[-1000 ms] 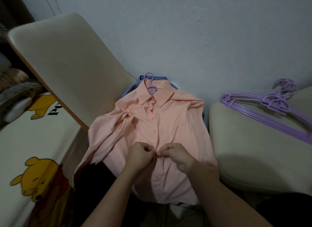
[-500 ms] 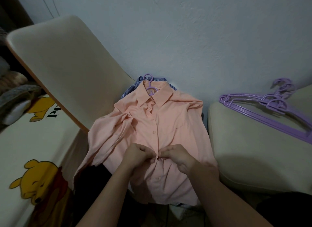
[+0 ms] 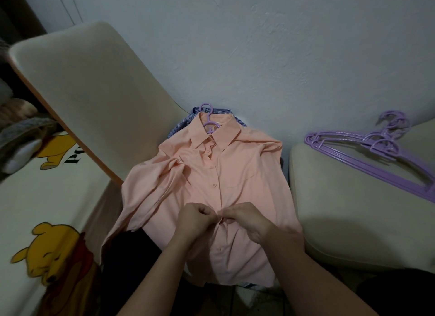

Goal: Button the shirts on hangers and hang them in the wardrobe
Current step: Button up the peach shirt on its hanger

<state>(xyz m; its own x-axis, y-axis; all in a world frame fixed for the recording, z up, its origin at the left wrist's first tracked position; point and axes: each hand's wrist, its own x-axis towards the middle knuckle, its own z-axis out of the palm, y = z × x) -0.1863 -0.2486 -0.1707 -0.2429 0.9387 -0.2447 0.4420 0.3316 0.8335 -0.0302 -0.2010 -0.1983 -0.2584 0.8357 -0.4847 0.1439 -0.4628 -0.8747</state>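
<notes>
Two curled-finger pinches, left hand (image 3: 195, 219) against right hand (image 3: 249, 219), on peach shirt (image 3: 247, 165) placket, next button (image 3: 217, 249) just below.

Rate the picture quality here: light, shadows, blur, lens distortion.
Head view: dim, even light, no glare; the shirt, left hand and right hand are sharp enough to show buttons; a soft shadow lies on the cushion right of the shirt; the wide lens bows the chair back; the lower right corner goes near black.
</notes>
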